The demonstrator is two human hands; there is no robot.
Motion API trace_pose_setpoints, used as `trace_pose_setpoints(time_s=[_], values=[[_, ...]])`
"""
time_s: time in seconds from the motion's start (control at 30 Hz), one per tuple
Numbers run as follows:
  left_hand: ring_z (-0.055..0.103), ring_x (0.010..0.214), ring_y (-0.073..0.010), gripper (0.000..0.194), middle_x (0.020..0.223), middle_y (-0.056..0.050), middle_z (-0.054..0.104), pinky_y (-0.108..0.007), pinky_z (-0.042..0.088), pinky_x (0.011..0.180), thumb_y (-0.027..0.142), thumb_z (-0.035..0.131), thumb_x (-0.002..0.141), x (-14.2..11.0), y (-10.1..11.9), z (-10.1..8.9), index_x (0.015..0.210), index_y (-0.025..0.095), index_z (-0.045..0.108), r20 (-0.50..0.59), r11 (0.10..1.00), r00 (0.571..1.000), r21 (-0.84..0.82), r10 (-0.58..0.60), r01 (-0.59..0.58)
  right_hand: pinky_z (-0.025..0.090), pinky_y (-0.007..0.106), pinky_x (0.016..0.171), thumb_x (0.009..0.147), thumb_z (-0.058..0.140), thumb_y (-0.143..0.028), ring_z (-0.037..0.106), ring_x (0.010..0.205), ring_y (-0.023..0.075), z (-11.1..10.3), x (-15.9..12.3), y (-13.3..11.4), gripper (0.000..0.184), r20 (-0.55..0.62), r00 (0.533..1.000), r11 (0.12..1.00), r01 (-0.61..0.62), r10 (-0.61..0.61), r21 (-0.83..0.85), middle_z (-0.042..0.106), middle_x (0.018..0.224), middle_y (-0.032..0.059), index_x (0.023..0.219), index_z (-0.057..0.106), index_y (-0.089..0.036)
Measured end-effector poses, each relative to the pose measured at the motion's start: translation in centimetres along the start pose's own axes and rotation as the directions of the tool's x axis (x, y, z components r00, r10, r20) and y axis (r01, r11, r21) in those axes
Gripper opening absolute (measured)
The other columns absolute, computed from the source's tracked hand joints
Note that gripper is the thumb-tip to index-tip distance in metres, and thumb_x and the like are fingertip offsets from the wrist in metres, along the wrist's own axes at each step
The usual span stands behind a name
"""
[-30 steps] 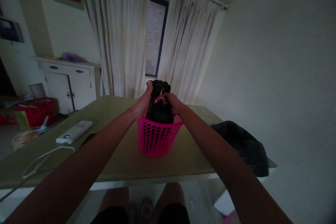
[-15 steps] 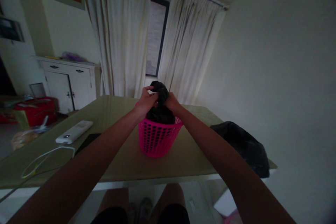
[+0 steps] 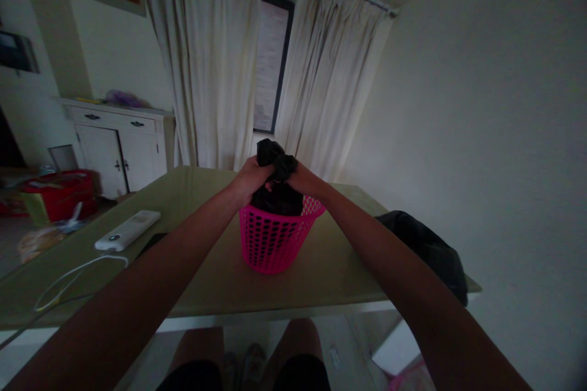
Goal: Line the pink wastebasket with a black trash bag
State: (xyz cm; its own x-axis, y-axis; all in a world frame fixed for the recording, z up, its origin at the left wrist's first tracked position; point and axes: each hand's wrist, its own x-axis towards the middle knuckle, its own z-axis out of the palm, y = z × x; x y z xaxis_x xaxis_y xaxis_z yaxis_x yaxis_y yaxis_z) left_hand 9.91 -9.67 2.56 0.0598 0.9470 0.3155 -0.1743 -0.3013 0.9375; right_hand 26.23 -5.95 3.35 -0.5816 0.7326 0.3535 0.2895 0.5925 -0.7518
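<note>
A small pink perforated basket (image 3: pixel 271 243) stands near the middle of the pale green table (image 3: pixel 220 281). A black plastic bag (image 3: pixel 277 194) fills it and bunches up above the rim. My left hand (image 3: pixel 249 176) is closed on the left side of the bag's gathered top. From the right, my right hand (image 3: pixel 306 181) grips the same bunch, fingers closed. The two hands almost touch above the basket.
A white power bank (image 3: pixel 128 230) with a white cable (image 3: pixel 68 280) lies on the table's left part. Another black bag (image 3: pixel 426 250) lies at the table's right edge. A white cabinet (image 3: pixel 117 146), a red box (image 3: pixel 59 192) and curtains (image 3: pixel 220 61) stand beyond.
Both hands have worked the bag's top, twisting and regripping it. The bunched top now stands a little higher between them. The basket stays in place.
</note>
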Motion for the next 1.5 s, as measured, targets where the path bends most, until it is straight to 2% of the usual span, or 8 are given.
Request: trace_pose_setpoints(time_s=[0.13,0.33,0.63,0.9,1.07,1.2,1.33,1.5], values=[[0.044,0.039,-0.0104,0.015,0.047,0.007,0.053,-0.024,0.035,0.043,0.015,0.071,0.077,0.2,-0.3,-0.2,0.078,0.023,0.058,-0.124,0.996,0.989,0.009,0.084,-0.083,0.057,0.035,0.099,0.083,0.081,-0.040,0.072,0.095,0.0197,0.3,-1.2,-1.7,0.027,0.116,0.993,0.951,-0.008,-0.029,0.308,0.078,0.096,0.0068,0.096,0.074,-0.017],[0.049,0.045,-0.0127,0.014,0.058,0.001,0.062,-0.027,0.038,0.049,0.032,0.069,0.088,0.5,-1.0,-0.2,0.083,0.022,0.060,-0.027,0.994,0.997,0.086,0.073,-0.070,0.056,0.030,0.074,0.087,0.078,-0.061,0.069,0.074,0.0189,0.8,-1.1,-0.7,0.045,-0.132,0.986,0.942,-0.052,0.101,0.330,0.071,0.074,0.0038,0.079,0.065,-0.019],[0.067,0.089,-0.0301,0.025,0.088,-0.004,0.065,-0.043,0.050,0.088,0.044,0.071,0.092,0.6,-1.8,-2.1,0.102,0.026,0.055,0.215,0.713,0.910,0.568,0.355,-0.412,0.043,0.024,0.055,0.075,0.073,-0.017,0.058,0.057,0.0141,1.3,0.7,0.8,0.016,-0.501,0.794,0.935,-0.244,0.344,0.256,0.064,0.063,-0.0043,0.088,0.066,-0.021],[0.062,0.110,-0.0307,0.009,0.110,-0.010,0.061,-0.047,0.051,0.102,0.027,0.056,0.098,1.0,-2.5,-3.5,0.106,0.024,0.056,0.346,0.496,0.787,0.628,0.512,-0.599,0.048,0.028,0.061,0.077,0.069,-0.028,0.058,0.062,0.0157,0.6,-0.7,0.2,0.017,-0.143,0.909,0.866,-0.311,0.391,0.392,0.063,0.061,0.0015,0.065,0.067,-0.017],[0.068,0.095,-0.0288,0.006,0.094,-0.007,0.067,-0.043,0.052,0.094,0.032,0.059,0.100,0.9,-2.4,-3.3,0.102,0.026,0.059,0.260,0.628,0.849,0.581,0.460,-0.518,0.058,0.036,0.087,0.063,0.080,-0.023,0.072,0.084,0.0218,0.3,-2.1,-0.5,0.030,0.117,0.949,0.857,-0.315,0.294,0.408,0.075,0.083,0.0040,0.092,0.074,-0.015],[0.069,0.086,-0.0284,0.016,0.080,-0.003,0.066,-0.039,0.052,0.087,0.032,0.075,0.090,1.1,-2.0,-2.5,0.093,0.025,0.061,0.086,0.781,0.924,0.508,0.373,-0.362,0.057,0.040,0.090,0.067,0.076,-0.019,0.067,0.091,0.0236,0.3,-2.2,0.4,0.028,-0.151,0.982,0.977,-0.137,0.113,-0.162,0.070,0.092,0.0044,0.094,0.069,-0.017],[0.069,0.083,-0.0244,0.018,0.080,-0.006,0.072,-0.036,0.056,0.080,0.033,0.075,0.092,1.3,-1.7,-2.0,0.084,0.019,0.066,-0.013,0.986,0.997,0.149,0.077,-0.074,0.056,0.043,0.101,0.078,0.072,-0.017,0.062,0.115,0.0253,0.8,-2.8,0.3,0.048,-0.251,0.906,0.810,0.147,-0.340,-0.568,0.061,0.130,0.0130,0.124,0.060,-0.020],[0.066,0.068,-0.0195,0.023,0.072,-0.006,0.072,-0.032,0.055,0.067,0.030,0.087,0.087,0.9,-1.0,-1.9,0.081,0.017,0.069,0.092,0.979,0.984,-0.120,-0.153,0.163,0.051,0.045,0.114,0.103,0.065,-0.030,0.060,0.125,0.0262,0.9,-3.7,-0.7,0.018,-0.042,0.860,0.613,0.327,-0.508,-0.720,0.065,0.127,0.0108,0.120,0.063,-0.025]])
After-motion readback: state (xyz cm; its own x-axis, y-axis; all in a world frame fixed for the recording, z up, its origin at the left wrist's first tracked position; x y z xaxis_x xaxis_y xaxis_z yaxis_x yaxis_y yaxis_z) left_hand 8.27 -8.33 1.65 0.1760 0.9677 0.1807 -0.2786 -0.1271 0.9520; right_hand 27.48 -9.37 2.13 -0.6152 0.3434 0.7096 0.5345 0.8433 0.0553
